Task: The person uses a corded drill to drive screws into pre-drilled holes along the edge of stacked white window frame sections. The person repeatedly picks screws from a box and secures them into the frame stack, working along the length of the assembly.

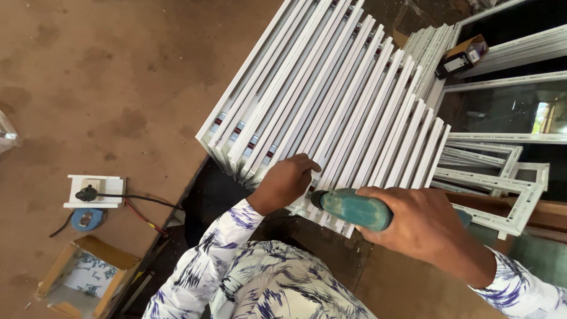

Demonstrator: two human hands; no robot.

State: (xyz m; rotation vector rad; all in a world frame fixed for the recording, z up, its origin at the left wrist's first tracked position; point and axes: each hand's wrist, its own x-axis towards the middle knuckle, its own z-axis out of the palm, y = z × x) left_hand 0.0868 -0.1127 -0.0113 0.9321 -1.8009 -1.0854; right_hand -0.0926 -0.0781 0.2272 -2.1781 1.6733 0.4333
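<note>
Head view looks down on a stack of white window-frame profiles (331, 100), and everything else is placed from that stack. Far to its left on the brown floor sits a white socket box (94, 190) with a black plug in it, and below that an open cardboard box of screws (88, 274). At the stack's near edge the left hand (285, 182) presses curled fingers onto one profile end, steadying it without wrapping anything. Just right of it, the right hand (422, 224) is closed firmly around a teal power drill (353, 208), whose nose touches the same near edge. Driving a fastener into the profile seems to be the step in hand; next the tip likely needs keeping square and the frame pinned. Right of the stack lie assembled white frames (502, 189).
</note>
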